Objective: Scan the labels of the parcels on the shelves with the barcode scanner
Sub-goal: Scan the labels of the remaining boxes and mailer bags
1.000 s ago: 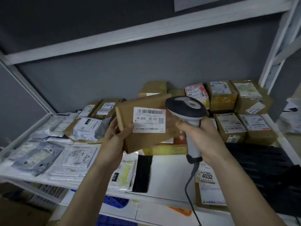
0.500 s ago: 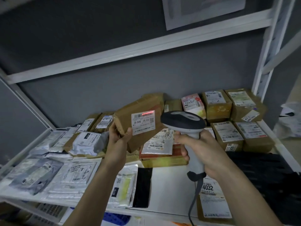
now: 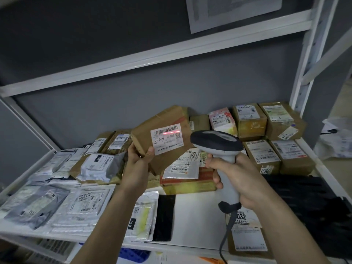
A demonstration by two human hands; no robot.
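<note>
Many parcels (image 3: pixel 259 155) crowd a white shelf (image 3: pixel 192 212) against a grey wall; the left hand (image 3: pixel 138 164) holds a cardboard parcel (image 3: pixel 163 141) tilted above it, the right hand (image 3: pixel 240 180) grips the barcode scanner (image 3: pixel 217 147) beside it, red line on its label (image 3: pixel 167 139)

The box (image 3: pixel 167 126) was brown cardboard with a white paper label (image 3: pixel 167 139). The scanner (image 3: pixel 219 147) was smooth plastic. The bags (image 3: pixel 38 204) were shiny.
</note>
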